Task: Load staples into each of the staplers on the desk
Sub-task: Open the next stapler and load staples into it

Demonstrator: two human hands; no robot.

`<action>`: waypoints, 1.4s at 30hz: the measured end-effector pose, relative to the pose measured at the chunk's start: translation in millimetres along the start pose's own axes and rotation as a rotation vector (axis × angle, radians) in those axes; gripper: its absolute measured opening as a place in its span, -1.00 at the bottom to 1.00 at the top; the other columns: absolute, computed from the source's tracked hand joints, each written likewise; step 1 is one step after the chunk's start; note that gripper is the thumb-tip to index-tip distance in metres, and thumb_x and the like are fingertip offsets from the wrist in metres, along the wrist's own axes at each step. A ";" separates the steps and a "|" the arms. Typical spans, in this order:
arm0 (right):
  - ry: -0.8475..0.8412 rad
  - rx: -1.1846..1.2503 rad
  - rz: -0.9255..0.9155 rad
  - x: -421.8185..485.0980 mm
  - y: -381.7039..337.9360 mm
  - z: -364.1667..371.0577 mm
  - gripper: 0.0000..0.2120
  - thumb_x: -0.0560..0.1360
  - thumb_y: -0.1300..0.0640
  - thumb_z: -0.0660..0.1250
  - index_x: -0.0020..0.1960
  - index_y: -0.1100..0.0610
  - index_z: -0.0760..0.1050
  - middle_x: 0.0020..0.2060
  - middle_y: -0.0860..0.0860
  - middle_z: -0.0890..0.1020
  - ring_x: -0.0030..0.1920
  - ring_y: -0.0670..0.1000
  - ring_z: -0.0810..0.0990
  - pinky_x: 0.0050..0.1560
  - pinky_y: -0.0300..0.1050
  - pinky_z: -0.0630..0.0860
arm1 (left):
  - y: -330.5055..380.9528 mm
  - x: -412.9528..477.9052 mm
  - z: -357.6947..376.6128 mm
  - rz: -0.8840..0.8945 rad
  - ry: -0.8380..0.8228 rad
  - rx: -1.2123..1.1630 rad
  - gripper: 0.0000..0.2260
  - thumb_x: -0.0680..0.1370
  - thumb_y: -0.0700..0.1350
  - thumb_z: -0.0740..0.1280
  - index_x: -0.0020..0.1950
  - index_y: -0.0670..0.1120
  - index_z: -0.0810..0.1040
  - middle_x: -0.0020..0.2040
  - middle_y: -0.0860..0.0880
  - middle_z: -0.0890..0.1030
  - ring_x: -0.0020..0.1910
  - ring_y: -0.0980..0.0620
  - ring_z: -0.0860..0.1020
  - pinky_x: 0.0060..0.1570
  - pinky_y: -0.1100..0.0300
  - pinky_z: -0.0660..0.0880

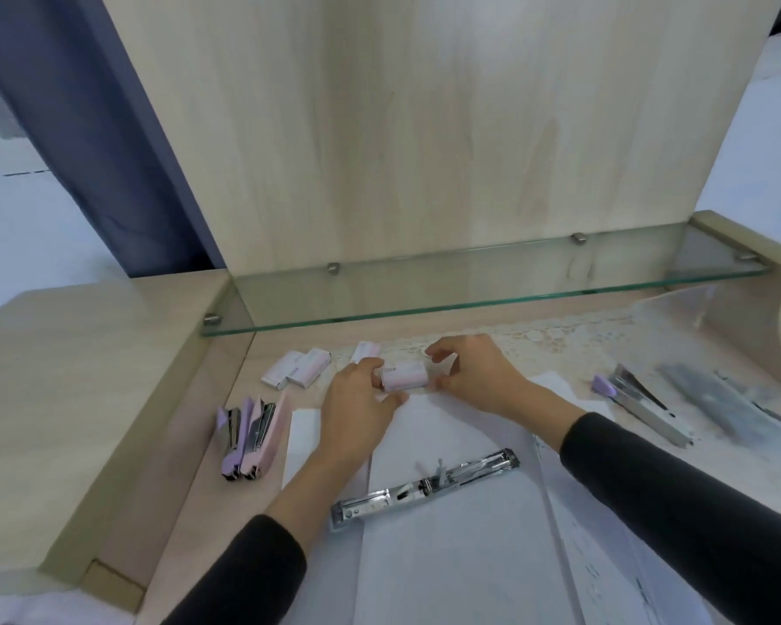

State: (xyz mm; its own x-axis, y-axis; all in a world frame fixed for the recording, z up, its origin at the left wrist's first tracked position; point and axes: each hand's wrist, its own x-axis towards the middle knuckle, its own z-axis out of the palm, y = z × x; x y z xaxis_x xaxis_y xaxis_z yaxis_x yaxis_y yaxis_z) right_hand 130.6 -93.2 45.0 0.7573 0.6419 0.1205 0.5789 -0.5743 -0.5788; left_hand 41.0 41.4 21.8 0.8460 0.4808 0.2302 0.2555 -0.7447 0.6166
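Both hands hold a small white and pink staple box (404,375) above the desk's middle. My left hand (359,406) grips its left end, and my right hand (474,372) pinches its right end. An opened metal stapler (424,484) lies flat on white paper in front of my hands. Two closed staplers, one purple (232,437) and one pink (262,437), lie side by side at the left. Another opened stapler with a purple tip (641,406) lies at the right. More staple boxes (296,368) sit behind my left hand.
White paper sheets (447,557) cover the desk's front. A glass shelf (470,281) hangs over the back of the desk. A blurred grey plastic bag (731,399) lies at the far right. A raised wooden ledge (64,399) borders the left side.
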 end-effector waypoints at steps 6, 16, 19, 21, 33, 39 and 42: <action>0.047 0.100 -0.058 5.9 0.7 16.3 -0.77 0.36 0.26 0.40 0.02 0.21 0.60 -0.07 0.13 0.68 -0.30 -0.08 0.44 -0.18 -0.28 0.36 | -5.9 1.3 5.7 -0.019 0.069 -0.116 -0.68 0.39 -0.13 0.46 0.12 -0.11 0.55 -0.27 0.09 0.48 -0.17 0.04 0.43 -0.10 0.16 0.40; 0.083 0.173 -0.028 8.1 9.8 18.1 -0.71 0.30 0.28 0.47 0.02 0.18 0.60 -0.25 -0.08 0.56 -0.38 -0.25 0.41 -0.27 -0.54 0.34 | -13.7 7.0 3.6 -0.021 0.052 -0.222 -0.73 0.35 -0.24 0.48 0.03 -0.13 0.59 -0.35 0.05 0.52 -0.34 0.22 0.45 -0.18 0.36 0.41; 0.097 0.188 0.001 7.4 9.5 17.3 -0.73 0.29 0.28 0.48 -0.02 0.16 0.61 -0.42 -0.22 0.46 -0.46 -0.23 0.47 -0.29 -0.55 0.35 | -15.2 8.2 2.7 0.010 0.053 -0.227 -0.72 0.34 -0.25 0.48 0.03 -0.13 0.59 -0.30 0.06 0.54 -0.32 0.23 0.45 -0.18 0.44 0.38; 0.093 0.212 0.008 6.5 9.5 16.4 -0.74 0.28 0.30 0.48 -0.04 0.17 0.61 -0.46 -0.25 0.44 -0.45 -0.31 0.47 -0.31 -0.55 0.34 | -17.4 9.1 2.0 0.051 0.058 -0.194 -0.72 0.34 -0.23 0.49 0.02 -0.12 0.59 -0.18 0.03 0.54 -0.27 0.25 0.43 -0.20 0.56 0.32; 0.037 0.247 -0.034 5.3 12.6 15.5 -0.71 0.32 0.34 0.44 0.02 0.19 0.58 -0.26 -0.18 0.46 -0.38 -0.24 0.48 -0.26 -0.50 0.40 | -24.3 10.9 -2.1 0.084 -0.003 -0.231 -0.59 0.35 -0.28 0.46 0.16 -0.04 0.55 -0.10 0.05 0.56 -0.20 0.25 0.44 -0.18 0.57 0.31; 0.062 0.331 0.004 0.7 12.9 13.4 -0.77 0.29 0.43 0.33 -0.12 0.18 0.54 -0.42 -0.15 0.49 -0.51 -0.26 0.46 -0.42 -0.49 0.35 | -25.9 12.4 -1.2 0.123 -0.017 -0.167 -0.69 0.37 -0.28 0.45 0.09 -0.08 0.60 -0.01 0.03 0.55 -0.05 0.03 0.49 -0.04 0.39 0.37; 0.046 0.362 0.007 0.6 13.1 11.8 -0.81 0.27 0.39 0.35 -0.18 0.17 0.49 -0.44 -0.05 0.51 -0.51 -0.20 0.45 -0.37 -0.39 0.40 | -25.9 12.4 -1.1 0.126 -0.019 -0.163 -0.69 0.37 -0.29 0.45 0.08 -0.09 0.60 -0.03 0.06 0.52 -0.06 0.04 0.49 -0.05 0.48 0.34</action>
State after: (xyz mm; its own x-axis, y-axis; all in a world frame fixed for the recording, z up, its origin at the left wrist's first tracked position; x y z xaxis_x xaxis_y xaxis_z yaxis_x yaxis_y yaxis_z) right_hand 135.0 -94.4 28.0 0.7783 0.6103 0.1474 0.4355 -0.3558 -0.8269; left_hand 44.4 67.2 9.5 0.8758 0.3786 0.2995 0.0693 -0.7125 0.6982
